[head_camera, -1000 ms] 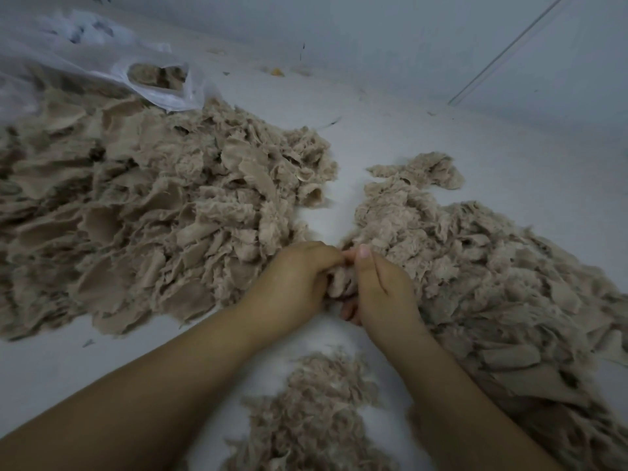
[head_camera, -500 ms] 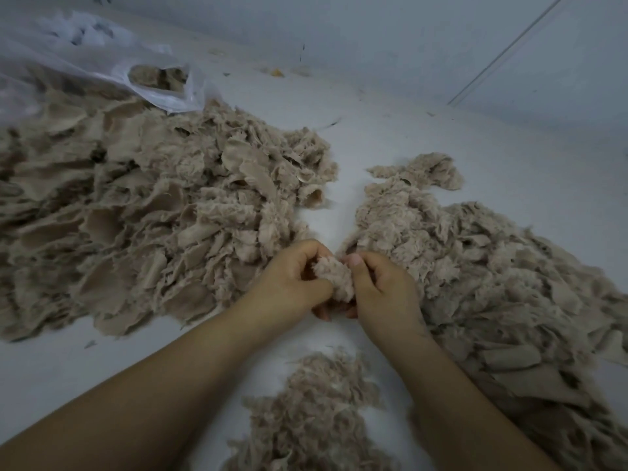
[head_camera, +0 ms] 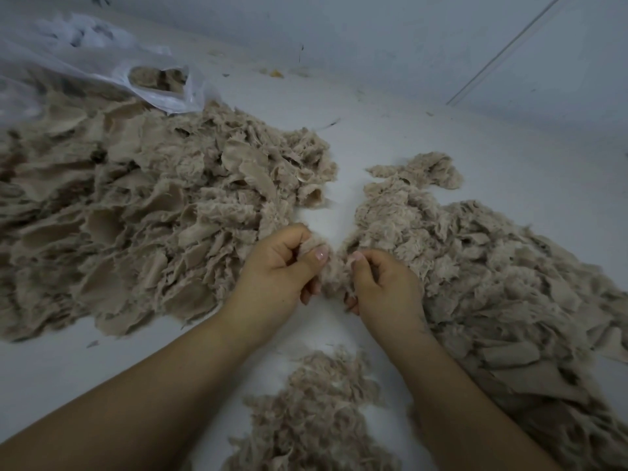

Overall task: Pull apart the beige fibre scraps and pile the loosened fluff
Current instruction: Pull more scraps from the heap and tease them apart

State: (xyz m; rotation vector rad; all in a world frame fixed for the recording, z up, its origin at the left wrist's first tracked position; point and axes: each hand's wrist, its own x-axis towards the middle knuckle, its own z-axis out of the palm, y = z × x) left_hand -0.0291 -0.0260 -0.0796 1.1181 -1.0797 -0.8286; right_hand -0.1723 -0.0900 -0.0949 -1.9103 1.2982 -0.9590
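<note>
Between my two hands hangs one beige fibre scrap (head_camera: 334,271), stretched thin. My left hand (head_camera: 277,273) pinches its left side with thumb and curled fingers. My right hand (head_camera: 385,283) pinches its right side the same way. A big heap of beige scraps (head_camera: 136,212) covers the white floor on the left. A second heap of scraps (head_camera: 492,273) spreads to the right, touching my right hand. Directly below my hands, between my forearms, lies a small pile of loosened fluff (head_camera: 316,413).
A clear plastic bag (head_camera: 102,73) with more scraps inside lies at the back left. The white floor (head_camera: 373,130) meets a pale wall (head_camera: 407,35) at the back. Small bits of debris (head_camera: 275,73) lie near the wall.
My hands have drawn slightly apart, and the scrap held between them has been stretched out thinner. The heaps have not moved.
</note>
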